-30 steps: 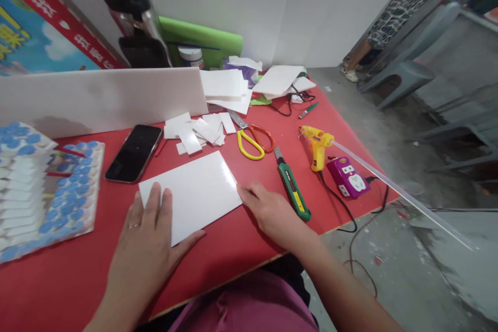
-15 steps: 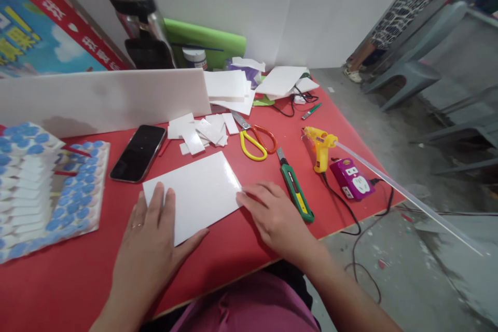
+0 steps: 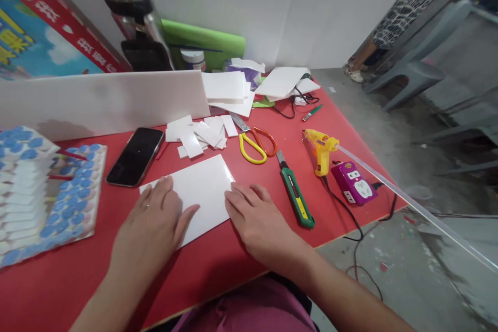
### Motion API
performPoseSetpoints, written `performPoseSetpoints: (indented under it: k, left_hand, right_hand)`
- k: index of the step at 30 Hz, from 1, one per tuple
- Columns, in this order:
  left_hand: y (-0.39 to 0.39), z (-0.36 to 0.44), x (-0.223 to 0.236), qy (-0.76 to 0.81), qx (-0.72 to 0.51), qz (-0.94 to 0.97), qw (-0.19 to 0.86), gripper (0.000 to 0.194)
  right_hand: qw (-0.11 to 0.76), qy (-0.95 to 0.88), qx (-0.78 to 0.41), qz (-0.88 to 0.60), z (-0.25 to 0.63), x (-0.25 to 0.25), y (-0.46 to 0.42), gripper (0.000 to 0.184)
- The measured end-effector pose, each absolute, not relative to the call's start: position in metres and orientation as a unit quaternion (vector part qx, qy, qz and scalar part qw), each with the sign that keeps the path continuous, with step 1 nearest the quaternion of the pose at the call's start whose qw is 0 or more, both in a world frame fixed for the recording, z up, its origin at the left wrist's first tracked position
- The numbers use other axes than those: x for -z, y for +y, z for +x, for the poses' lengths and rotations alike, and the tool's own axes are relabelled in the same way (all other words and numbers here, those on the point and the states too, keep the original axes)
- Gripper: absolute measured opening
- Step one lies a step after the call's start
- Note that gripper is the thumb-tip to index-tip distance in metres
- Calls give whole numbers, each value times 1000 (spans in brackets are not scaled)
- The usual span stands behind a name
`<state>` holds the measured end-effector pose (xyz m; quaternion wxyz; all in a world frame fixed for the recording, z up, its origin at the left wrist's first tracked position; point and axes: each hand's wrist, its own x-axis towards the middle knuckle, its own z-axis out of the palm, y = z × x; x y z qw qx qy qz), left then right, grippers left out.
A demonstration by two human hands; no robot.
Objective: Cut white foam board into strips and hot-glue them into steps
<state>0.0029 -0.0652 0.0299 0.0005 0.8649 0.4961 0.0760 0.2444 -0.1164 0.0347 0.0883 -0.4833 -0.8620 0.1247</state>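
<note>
A white rectangular foam board (image 3: pixel 208 189) lies flat on the red table in front of me. My left hand (image 3: pixel 151 223) rests over the board's left end, fingers slightly bent and thumb spread away from them. At the opposite end, my right hand (image 3: pixel 260 220) touches the right edge with its fingertips, palm down. Neither hand is closed around the board. To the right of my right hand lies a green utility knife (image 3: pixel 296 194) with its blade out. Behind the board are scissors (image 3: pixel 252 145) with one yellow and one red handle, beside a pile of small white offcuts (image 3: pixel 200 135).
A black phone (image 3: pixel 136 156) and a blue-dotted white model (image 3: pixel 73 197) are on the left. A yellow glue gun (image 3: pixel 322 150) with a long clear stick lies near a purple power socket (image 3: pixel 355 182). An upright white board (image 3: pixel 105 104) stands behind. Another person's leg (image 3: pixel 361 59) shows far right.
My left hand has slid farther onto the board, with its fingers more bent. My right fingers have shifted left onto the right edge. The view has moved slightly.
</note>
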Motion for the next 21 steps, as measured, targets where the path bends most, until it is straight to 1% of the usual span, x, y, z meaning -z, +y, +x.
performPoseSetpoints:
  k: [2,4,6,9,11,13,15,17,18,21]
  left_hand:
    - [-53,15,-33,503,-22,863,-35,58]
    - [-42,27,-35,484,8,873,-60,55]
    - [-32,35,-33,443,-7,894,-67,54]
    - [-20,40,-22,364,-60,928,-46,51]
    - [-17,40,-13,343,-94,934,-26,49]
    - [-16,38,-6,353,-118,928,-11,47]
    - [-18,38,-2,365,-127,922,1,46]
    - [-21,40,-2,372,-128,919,4,45]
    - [-22,41,-2,375,-130,918,2,44]
    - [-23,44,-3,388,-142,911,-5,44]
  right_hand:
    - [85,-862,-119,-485,243,-36,-115,44]
    - [78,-863,-115,-485,241,-37,-114,43]
    - [72,-864,-112,-485,238,-37,-113,42]
    - [78,-862,-110,-488,236,-37,-111,41]
    - [98,-861,-115,-485,238,-37,-111,39]
    - [138,-847,-114,-501,246,-39,-112,35]
    - [186,-801,-79,-564,261,-42,-114,30]
    - [202,-732,-13,-651,279,-43,-115,27]
    - [186,-704,15,-685,288,-42,-116,28]
    - [90,-666,47,-739,308,-36,-116,43]
